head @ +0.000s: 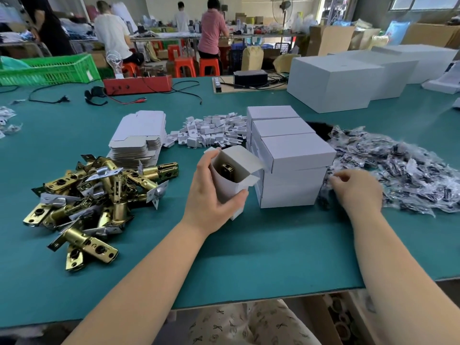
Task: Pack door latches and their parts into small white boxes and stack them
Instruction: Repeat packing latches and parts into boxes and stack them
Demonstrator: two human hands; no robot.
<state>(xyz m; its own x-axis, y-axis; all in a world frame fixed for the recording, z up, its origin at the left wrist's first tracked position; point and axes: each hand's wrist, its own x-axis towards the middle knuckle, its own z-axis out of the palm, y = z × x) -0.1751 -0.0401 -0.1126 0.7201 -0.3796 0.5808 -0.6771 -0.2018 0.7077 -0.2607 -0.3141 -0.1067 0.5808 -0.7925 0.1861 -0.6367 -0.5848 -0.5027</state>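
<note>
My left hand (211, 195) grips a small white box (232, 175) held upright with its top flaps open; a brass door latch (226, 169) sits inside it. My right hand (356, 189) lies on the edge of a pile of small plastic parts bags (403, 170), fingers curled onto a bag at the pile's left edge. A stack of closed white boxes (288, 155) stands between my hands. A heap of brass door latches (94, 197) lies at the left.
Flat unfolded box blanks (139, 138) are stacked behind the latches, beside a heap of small white card inserts (211, 131). Large white cartons (333, 80) stand at the back right. A red box (137, 84), cables and a green crate (47, 69) sit at the far edge.
</note>
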